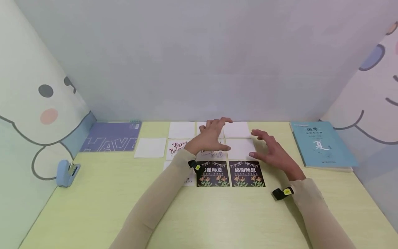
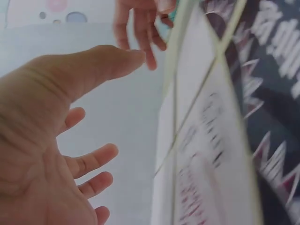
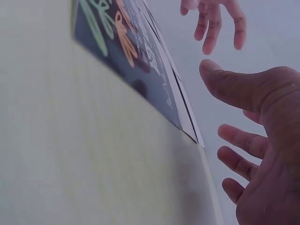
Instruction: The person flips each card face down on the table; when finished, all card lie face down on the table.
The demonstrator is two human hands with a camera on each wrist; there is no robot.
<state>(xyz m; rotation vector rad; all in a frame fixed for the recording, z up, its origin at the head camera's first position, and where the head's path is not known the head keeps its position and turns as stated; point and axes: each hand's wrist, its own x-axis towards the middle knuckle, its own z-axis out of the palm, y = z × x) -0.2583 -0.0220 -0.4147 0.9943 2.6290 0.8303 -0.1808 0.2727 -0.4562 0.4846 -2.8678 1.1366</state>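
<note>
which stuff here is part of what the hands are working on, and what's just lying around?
In play: left hand and right hand, both open over the card grid; blank white cards; two dark flower cards; Happy Birthday card.

Lying about: blue book, purple notebook, blue stapler.

**Wearables: sleeves and wrist units**

Both forearms wear snug, thin beige sleeves, plain, no print or seams visible, ending at the wrist. Hands bare, no rings or gloves. Left hand (image 1: 211, 136): small black unit strapped at the wrist with a yellow-green square marking. Right hand (image 1: 273, 150): same kind of black unit at the wrist, yellow square label facing up. No cables seen. Wrist views show only bare palms and fingers (image 2: 93, 159).
</note>
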